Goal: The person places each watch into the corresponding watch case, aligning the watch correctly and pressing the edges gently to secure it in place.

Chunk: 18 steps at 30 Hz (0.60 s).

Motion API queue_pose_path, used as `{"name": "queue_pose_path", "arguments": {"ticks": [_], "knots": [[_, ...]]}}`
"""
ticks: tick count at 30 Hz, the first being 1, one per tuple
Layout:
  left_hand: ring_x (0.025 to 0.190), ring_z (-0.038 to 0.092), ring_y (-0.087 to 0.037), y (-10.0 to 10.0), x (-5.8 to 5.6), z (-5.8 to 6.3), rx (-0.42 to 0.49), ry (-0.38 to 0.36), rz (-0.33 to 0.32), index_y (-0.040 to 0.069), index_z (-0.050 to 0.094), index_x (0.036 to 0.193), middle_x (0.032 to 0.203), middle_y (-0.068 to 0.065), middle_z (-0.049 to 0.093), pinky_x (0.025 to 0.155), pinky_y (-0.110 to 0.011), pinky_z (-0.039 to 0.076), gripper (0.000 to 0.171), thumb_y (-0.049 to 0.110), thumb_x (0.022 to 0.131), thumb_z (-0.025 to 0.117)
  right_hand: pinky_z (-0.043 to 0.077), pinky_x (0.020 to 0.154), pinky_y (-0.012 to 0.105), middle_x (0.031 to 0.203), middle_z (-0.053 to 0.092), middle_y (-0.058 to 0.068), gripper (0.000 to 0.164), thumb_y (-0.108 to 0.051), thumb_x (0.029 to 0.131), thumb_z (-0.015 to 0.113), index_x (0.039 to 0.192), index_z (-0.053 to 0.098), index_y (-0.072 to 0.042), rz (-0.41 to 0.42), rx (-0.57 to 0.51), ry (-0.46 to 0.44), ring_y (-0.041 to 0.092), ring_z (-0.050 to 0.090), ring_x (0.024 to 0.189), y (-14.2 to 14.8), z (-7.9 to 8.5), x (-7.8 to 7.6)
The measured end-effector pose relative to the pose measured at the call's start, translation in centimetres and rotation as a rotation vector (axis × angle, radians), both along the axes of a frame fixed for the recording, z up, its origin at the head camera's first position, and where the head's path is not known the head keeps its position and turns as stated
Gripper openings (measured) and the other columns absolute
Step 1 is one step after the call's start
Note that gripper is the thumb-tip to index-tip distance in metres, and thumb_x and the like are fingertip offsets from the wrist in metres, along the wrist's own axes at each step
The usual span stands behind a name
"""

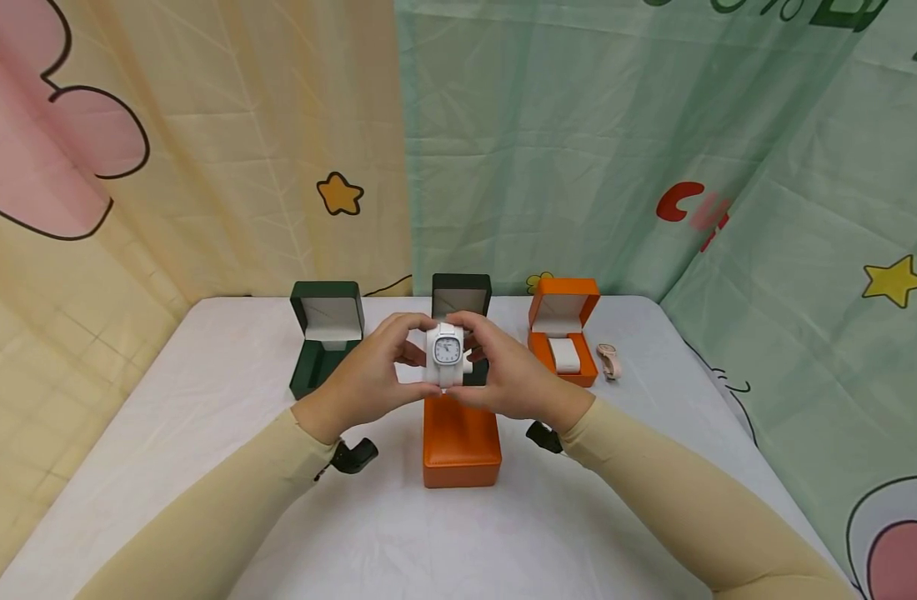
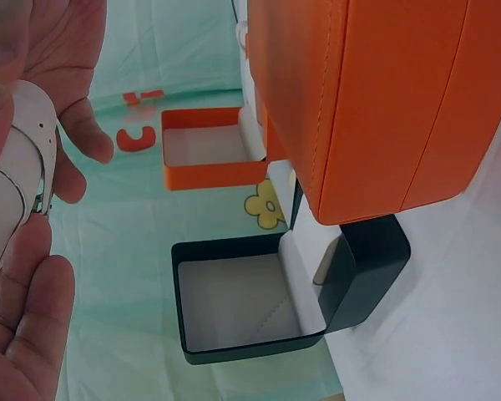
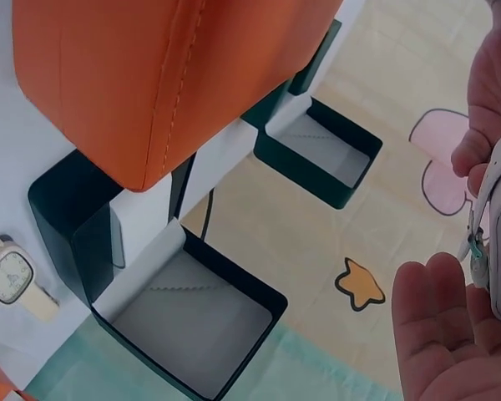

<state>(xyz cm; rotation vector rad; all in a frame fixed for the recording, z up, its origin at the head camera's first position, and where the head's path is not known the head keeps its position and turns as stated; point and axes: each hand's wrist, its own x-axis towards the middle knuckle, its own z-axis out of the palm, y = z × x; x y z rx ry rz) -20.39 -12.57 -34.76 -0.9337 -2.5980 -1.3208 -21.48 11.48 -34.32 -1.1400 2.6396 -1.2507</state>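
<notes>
A white square-faced watch (image 1: 448, 350) is held up in the middle of the head view, its dial towards the head camera. My left hand (image 1: 368, 371) grips it from the left, thumb at the lower end and index finger at the upper. On the right side my right hand (image 1: 513, 367) holds it in the same way. The left wrist view shows the back of the white watch (image 2: 17, 175) between the fingers. Below and behind the hands stands a closed orange box (image 1: 462, 446).
Behind the hands are an open dark green box (image 1: 327, 312), an open dark box (image 1: 461, 296) and an open orange box (image 1: 566, 308) with a white cushion. A pink watch (image 1: 609, 361) lies at the right. Another square watch (image 3: 10, 277) lies beside the dark box.
</notes>
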Motion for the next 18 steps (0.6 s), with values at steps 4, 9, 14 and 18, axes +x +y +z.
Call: {"name": "queue_pose_path", "arguments": {"ticks": [4, 9, 14, 18], "knots": [[0.103, 0.071, -0.016, -0.04, -0.04, -0.01, -0.012, 0.009, 0.004, 0.012, 0.047, 0.146, 0.144, -0.007, 0.052, 0.096, -0.039, 0.062, 0.081, 0.014, 0.08, 0.093, 0.056, 0.107, 0.048, 0.148, 0.05, 0.007, 0.086, -0.017, 0.088, 0.087, 0.157, 0.037, -0.01, -0.004, 0.03, 0.028, 0.02, 0.058, 0.12, -0.02, 0.0, 0.04], [0.102, 0.071, -0.015, -0.02, -0.11, -0.02, -0.018, -0.001, 0.009, 0.013, 0.047, 0.145, 0.143, -0.005, 0.053, 0.096, -0.036, 0.062, 0.08, 0.015, 0.08, 0.093, 0.057, 0.106, 0.049, 0.146, 0.051, 0.008, 0.083, -0.014, 0.088, 0.087, 0.155, 0.038, -0.01, 0.001, 0.03, 0.042, 0.023, 0.058, 0.118, -0.08, -0.11, -0.03], [0.102, 0.071, -0.015, -0.02, -0.16, -0.11, -0.019, 0.001, 0.011, 0.013, 0.048, 0.145, 0.144, -0.005, 0.053, 0.096, -0.036, 0.062, 0.079, 0.015, 0.08, 0.093, 0.058, 0.103, 0.05, 0.142, 0.053, 0.008, 0.082, -0.013, 0.087, 0.087, 0.154, 0.038, -0.009, 0.002, 0.022, 0.058, 0.023, 0.06, 0.115, -0.09, -0.19, -0.06], [0.103, 0.072, -0.016, -0.04, -0.2, -0.17, -0.018, 0.008, 0.009, 0.012, 0.047, 0.146, 0.144, -0.007, 0.053, 0.096, -0.038, 0.062, 0.08, 0.014, 0.08, 0.093, 0.058, 0.103, 0.05, 0.141, 0.054, 0.008, 0.082, -0.013, 0.087, 0.087, 0.153, 0.038, -0.01, 0.007, 0.019, 0.057, 0.022, 0.059, 0.115, -0.08, -0.23, -0.12]]}}
